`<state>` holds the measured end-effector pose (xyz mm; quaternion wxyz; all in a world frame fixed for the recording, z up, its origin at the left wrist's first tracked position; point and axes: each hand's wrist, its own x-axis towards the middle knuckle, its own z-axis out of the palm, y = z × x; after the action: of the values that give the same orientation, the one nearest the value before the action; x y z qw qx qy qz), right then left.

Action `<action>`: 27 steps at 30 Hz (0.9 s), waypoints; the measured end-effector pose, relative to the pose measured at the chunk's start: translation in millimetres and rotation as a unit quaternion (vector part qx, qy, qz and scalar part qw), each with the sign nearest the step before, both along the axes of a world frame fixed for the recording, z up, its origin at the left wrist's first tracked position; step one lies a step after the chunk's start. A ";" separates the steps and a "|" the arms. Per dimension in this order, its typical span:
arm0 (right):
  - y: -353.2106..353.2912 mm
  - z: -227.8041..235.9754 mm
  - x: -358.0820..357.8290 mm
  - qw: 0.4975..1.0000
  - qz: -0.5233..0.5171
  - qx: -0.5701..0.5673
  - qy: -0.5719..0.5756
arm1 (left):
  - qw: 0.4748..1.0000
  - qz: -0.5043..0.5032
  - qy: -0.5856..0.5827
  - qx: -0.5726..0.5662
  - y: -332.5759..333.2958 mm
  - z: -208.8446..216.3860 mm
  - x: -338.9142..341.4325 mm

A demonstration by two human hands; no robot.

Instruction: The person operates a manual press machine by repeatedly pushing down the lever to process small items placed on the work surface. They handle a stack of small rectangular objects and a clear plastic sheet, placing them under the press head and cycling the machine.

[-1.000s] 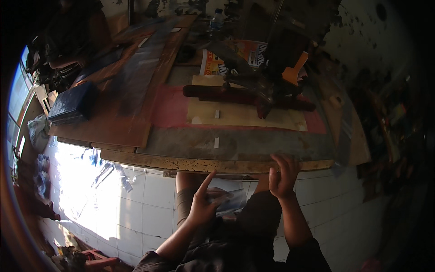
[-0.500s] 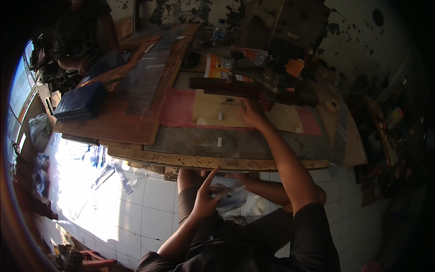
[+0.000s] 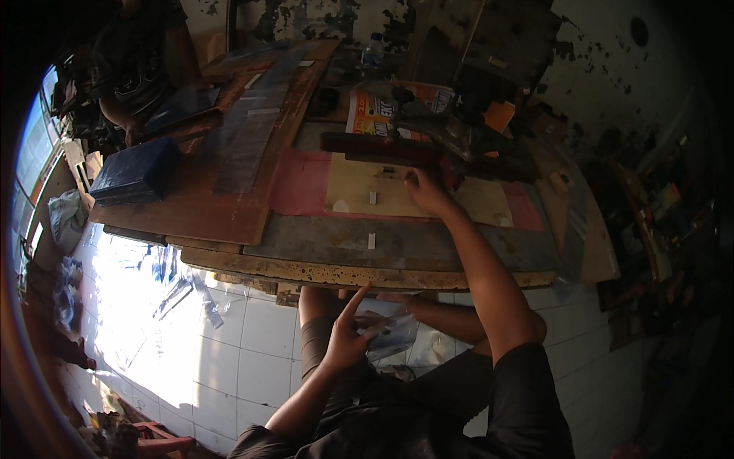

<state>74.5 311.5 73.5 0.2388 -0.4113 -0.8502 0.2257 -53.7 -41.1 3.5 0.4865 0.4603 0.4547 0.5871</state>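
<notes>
My left hand (image 3: 348, 342) is low in front of the table edge, its index finger stretched out and the others bent round a clear plastic sheet (image 3: 396, 327) above my lap. On the table, my right hand (image 3: 430, 194) has its fingers curled, close beneath a long dark red bar (image 3: 375, 144). Whatever those fingers may hold is too dark to make out. Under the right hand lies a pale yellow sheet (image 3: 359, 180) over a pink one (image 3: 298, 183). Small white pieces, one on the yellow sheet (image 3: 373, 198) and one on the grey tabletop (image 3: 371, 241), lie nearer me.
At the left, a dark blue box (image 3: 134, 172) and clear plastic strips (image 3: 248, 145) rest on a brown board (image 3: 199, 218). A co-worker's arm (image 3: 118, 113) is beyond it. A water bottle (image 3: 372, 52) and an orange piece (image 3: 499, 115) stand farther back. Plastic scraps (image 3: 180, 294) litter the sunlit floor.
The co-worker's hand has shifted down toward the blue box. My right hand's fingers look slightly more curled, in nearly the same spot. My left hand stays put with the plastic sheet.
</notes>
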 end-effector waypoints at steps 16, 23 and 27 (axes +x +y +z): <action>-1.8 -3.9 4.7 0.998 0.026 0.012 0.052 | 1.000 -0.014 0.003 -0.012 1.3 4.5 0.1; -62.4 23.5 23.7 0.977 0.078 0.170 -0.103 | 1.000 -0.010 0.026 -0.010 0.9 8.6 0.5; -71.9 24.3 19.2 0.975 0.081 0.169 -0.118 | 1.000 0.010 0.023 0.007 0.7 0.7 0.6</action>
<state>93.7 239.6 97.8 0.1834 -0.3185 -0.9288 0.0470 -53.1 -40.4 4.2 0.4675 0.4722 0.4661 0.5842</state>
